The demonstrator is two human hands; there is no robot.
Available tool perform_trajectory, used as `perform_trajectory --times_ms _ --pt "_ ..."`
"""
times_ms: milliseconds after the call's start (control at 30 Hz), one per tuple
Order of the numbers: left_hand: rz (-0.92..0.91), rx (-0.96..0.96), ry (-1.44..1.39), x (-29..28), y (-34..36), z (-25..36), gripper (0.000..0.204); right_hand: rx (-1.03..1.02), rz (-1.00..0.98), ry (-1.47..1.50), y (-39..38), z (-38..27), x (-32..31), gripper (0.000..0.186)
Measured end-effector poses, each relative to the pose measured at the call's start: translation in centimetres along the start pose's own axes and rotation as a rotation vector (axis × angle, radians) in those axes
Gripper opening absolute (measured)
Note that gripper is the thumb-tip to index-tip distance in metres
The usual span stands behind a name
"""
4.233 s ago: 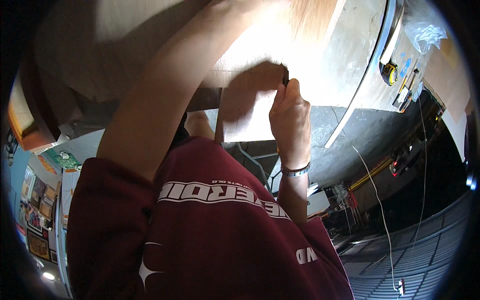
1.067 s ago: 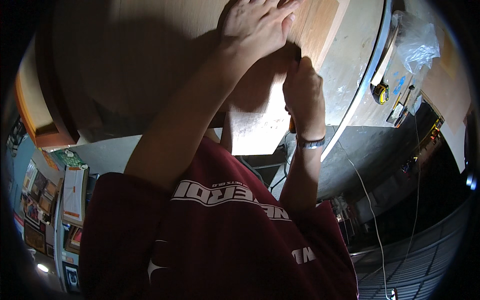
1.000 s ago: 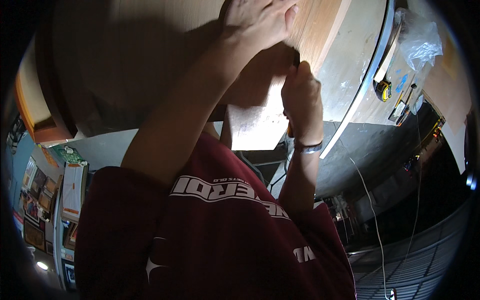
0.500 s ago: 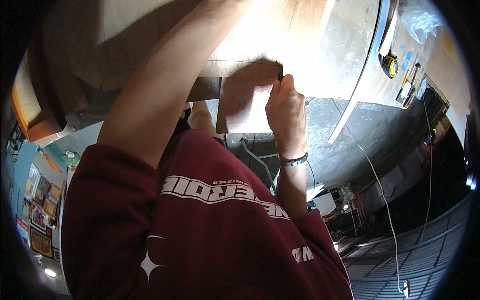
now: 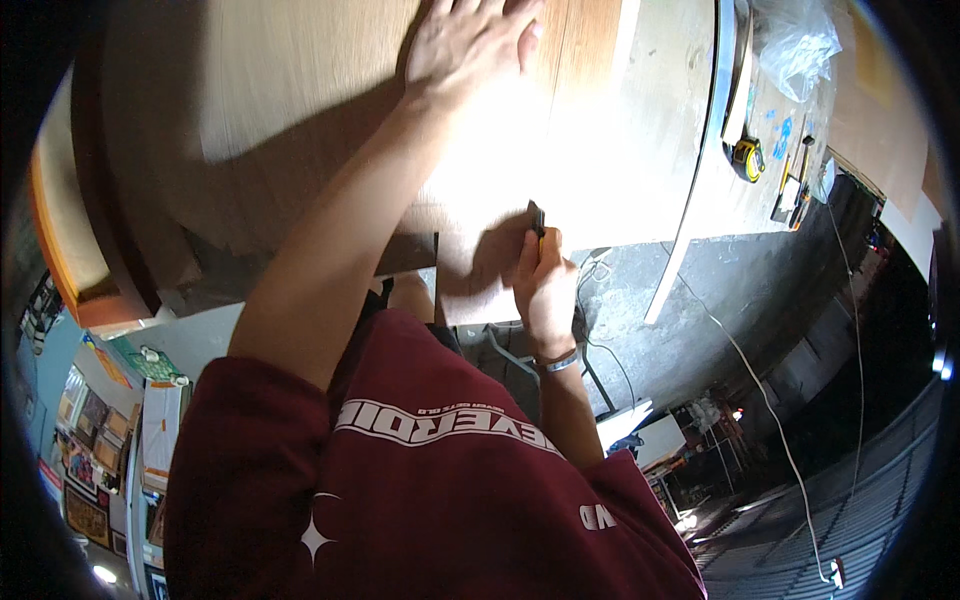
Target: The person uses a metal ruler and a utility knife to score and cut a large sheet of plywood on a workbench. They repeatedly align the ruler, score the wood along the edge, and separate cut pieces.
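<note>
A wood-grain sheet (image 5: 300, 90) lies over the table under a bright glare. Palm down, my left hand (image 5: 468, 48) rests on its far part with the fingers stretched out, the tips cut off by the upper edge of the view. My right hand (image 5: 547, 295) is closed round a utility knife (image 5: 538, 222) with a dark front end and a bit of yellow on the handle. The knife points away from me, above the sheet's near edge; glare hides whether its tip touches. Below it, a flap of the sheet (image 5: 460, 295) overhangs the table edge.
A long metal straightedge (image 5: 690, 200) crosses the table's right side and juts past the near edge. Beyond it are a yellow-black tape measure (image 5: 747, 160), a clear plastic bag (image 5: 798, 55) and several small tools (image 5: 795, 190). Cables (image 5: 740, 345) hang at the right.
The view has tilted up, bringing my left hand into sight. My right hand, still round the knife, has drawn slightly back from the sheet's dark line.
</note>
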State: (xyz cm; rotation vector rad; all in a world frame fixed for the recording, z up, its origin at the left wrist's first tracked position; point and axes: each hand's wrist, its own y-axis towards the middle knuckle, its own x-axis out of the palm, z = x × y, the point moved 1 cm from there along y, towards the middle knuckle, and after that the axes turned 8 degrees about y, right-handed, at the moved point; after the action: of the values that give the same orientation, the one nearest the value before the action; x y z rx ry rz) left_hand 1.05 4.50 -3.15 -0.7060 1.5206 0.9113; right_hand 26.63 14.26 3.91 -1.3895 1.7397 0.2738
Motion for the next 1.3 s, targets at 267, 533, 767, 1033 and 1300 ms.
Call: perform_trajectory --times_ms 267,533,767,1033,1300 --pt "-0.099 -0.027 -0.085 -2.4 0.3 -0.3 0.066 -0.006 0.234 0.04 5.9 -3.7 -3.0 0.011" --pt "-0.234 -0.023 -0.156 -3.7 0.2 -0.1 0.088 -0.138 0.188 -0.131 21.7 -8.7 -1.3 0.02" --pt "-0.174 -0.038 -0.299 -3.4 0.1 -0.5 0.089 -0.155 0.151 -0.196 22.5 -9.2 -1.3 0.023" --pt "-0.203 -0.033 -0.228 -3.7 0.3 -0.5 0.084 -0.141 0.111 -0.154 22.5 -9.4 -1.5 0.022" --pt "-0.073 -0.044 -0.283 -3.1 -0.5 -0.2 0.081 -0.197 0.115 -0.186 22.0 -9.4 -1.6 0.027"
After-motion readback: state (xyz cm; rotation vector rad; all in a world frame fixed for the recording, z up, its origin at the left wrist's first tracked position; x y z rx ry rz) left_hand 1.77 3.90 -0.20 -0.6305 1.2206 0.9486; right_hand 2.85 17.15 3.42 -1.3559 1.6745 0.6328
